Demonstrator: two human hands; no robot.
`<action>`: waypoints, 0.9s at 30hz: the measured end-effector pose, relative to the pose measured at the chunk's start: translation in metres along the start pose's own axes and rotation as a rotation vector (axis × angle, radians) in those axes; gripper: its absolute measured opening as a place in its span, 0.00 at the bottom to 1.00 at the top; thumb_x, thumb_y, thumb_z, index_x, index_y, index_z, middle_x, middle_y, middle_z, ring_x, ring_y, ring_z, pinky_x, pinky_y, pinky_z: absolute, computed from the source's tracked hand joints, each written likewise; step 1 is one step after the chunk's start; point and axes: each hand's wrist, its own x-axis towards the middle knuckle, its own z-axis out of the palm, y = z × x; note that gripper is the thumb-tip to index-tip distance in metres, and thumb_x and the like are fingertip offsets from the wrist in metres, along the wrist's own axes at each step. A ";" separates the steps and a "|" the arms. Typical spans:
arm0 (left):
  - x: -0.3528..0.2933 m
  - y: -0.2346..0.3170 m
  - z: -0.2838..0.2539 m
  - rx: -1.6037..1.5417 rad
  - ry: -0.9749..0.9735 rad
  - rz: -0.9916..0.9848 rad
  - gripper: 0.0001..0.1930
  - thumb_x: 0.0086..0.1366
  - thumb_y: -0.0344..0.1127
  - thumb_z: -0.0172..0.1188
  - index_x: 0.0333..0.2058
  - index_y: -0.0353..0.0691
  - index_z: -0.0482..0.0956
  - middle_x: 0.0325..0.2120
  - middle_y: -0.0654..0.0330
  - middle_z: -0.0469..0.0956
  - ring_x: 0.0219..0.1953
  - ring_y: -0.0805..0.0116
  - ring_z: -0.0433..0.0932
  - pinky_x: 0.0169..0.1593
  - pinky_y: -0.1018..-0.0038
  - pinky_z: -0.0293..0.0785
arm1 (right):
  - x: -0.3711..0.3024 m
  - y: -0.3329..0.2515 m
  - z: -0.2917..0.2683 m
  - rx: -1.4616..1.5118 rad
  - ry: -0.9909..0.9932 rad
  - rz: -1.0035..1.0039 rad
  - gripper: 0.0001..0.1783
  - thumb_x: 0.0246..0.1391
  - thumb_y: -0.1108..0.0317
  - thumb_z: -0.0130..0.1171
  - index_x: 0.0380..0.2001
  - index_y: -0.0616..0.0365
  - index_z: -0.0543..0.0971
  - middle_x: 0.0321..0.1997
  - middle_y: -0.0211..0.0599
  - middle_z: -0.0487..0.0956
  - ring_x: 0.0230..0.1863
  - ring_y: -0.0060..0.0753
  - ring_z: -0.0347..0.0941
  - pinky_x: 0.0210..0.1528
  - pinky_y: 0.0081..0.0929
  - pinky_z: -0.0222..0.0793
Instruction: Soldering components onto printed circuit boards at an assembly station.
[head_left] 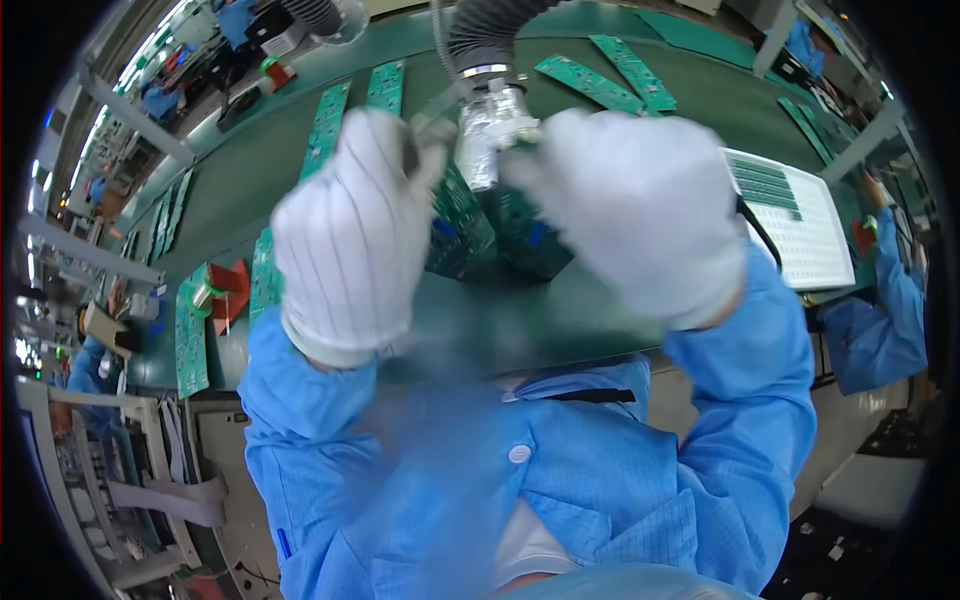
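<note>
Both my hands wear white striped gloves and are raised close to the camera. My left hand (pixel 355 235) is closed around the left edge of a green circuit board (pixel 490 235), thumb up near a small metal piece. My right hand (pixel 640 215) grips the same board's right side. Between the hands a grey ribbed hose (pixel 488 30) ends in a foil-wrapped nozzle (pixel 488 135) just above the board. Much of the board is hidden behind my gloves. My blue coat sleeves fill the lower part of the view.
A green conveyor belt (pixel 260 170) carries several long green circuit boards (pixel 325 125). A white keypad-like panel (pixel 790 215) lies at the right. A solder spool on a red holder (pixel 215 295) stands at the left. A co-worker's blue sleeve (pixel 885 320) is at the right.
</note>
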 end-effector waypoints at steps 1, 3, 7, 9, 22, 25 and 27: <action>0.003 -0.015 0.001 0.113 -0.018 -0.057 0.13 0.62 0.41 0.68 0.32 0.43 0.73 0.19 0.56 0.76 0.25 0.57 0.81 0.25 0.68 0.75 | -0.003 0.016 -0.008 0.225 -0.086 0.029 0.18 0.51 0.56 0.69 0.23 0.56 0.73 0.17 0.38 0.69 0.18 0.39 0.70 0.21 0.35 0.63; 0.017 -0.071 -0.004 0.147 0.034 -0.195 0.15 0.65 0.48 0.64 0.35 0.43 0.76 0.24 0.52 0.80 0.31 0.52 0.83 0.33 0.61 0.78 | -0.010 0.049 -0.024 0.355 -0.290 0.291 0.14 0.56 0.61 0.65 0.27 0.61 0.77 0.19 0.42 0.70 0.18 0.38 0.70 0.22 0.34 0.61; 0.029 -0.209 0.000 0.520 0.005 -0.293 0.18 0.63 0.47 0.63 0.42 0.37 0.81 0.33 0.50 0.83 0.38 0.48 0.81 0.43 0.61 0.77 | -0.048 0.127 -0.045 0.526 -0.627 0.658 0.14 0.57 0.63 0.62 0.33 0.66 0.78 0.24 0.39 0.75 0.29 0.33 0.73 0.32 0.32 0.68; 0.021 -0.255 0.035 0.089 0.176 -0.784 0.21 0.62 0.46 0.63 0.44 0.34 0.81 0.38 0.51 0.83 0.40 0.50 0.82 0.46 0.61 0.76 | -0.065 0.167 -0.056 0.580 -0.671 1.035 0.13 0.61 0.64 0.60 0.41 0.64 0.79 0.31 0.33 0.75 0.35 0.24 0.72 0.37 0.26 0.68; -0.040 -0.128 0.266 -0.049 -1.022 -0.371 0.17 0.67 0.43 0.56 0.52 0.45 0.78 0.45 0.52 0.81 0.47 0.52 0.82 0.52 0.60 0.78 | -0.069 0.265 0.136 0.806 -0.196 1.365 0.21 0.66 0.56 0.53 0.53 0.56 0.81 0.40 0.32 0.82 0.28 0.19 0.73 0.29 0.19 0.65; -0.066 -0.112 0.215 -0.644 -0.780 -0.644 0.17 0.66 0.42 0.60 0.47 0.37 0.76 0.39 0.49 0.79 0.41 0.50 0.81 0.45 0.58 0.78 | -0.060 0.238 0.211 0.918 -0.087 1.350 0.20 0.69 0.60 0.48 0.56 0.57 0.79 0.38 0.36 0.83 0.36 0.24 0.80 0.31 0.20 0.69; -0.091 -0.101 0.153 -0.598 -0.749 -0.355 0.18 0.64 0.43 0.62 0.44 0.36 0.75 0.34 0.50 0.78 0.38 0.52 0.79 0.42 0.60 0.76 | -0.059 0.222 0.261 1.037 -0.028 1.478 0.20 0.70 0.60 0.47 0.56 0.58 0.79 0.38 0.37 0.84 0.37 0.26 0.81 0.32 0.21 0.70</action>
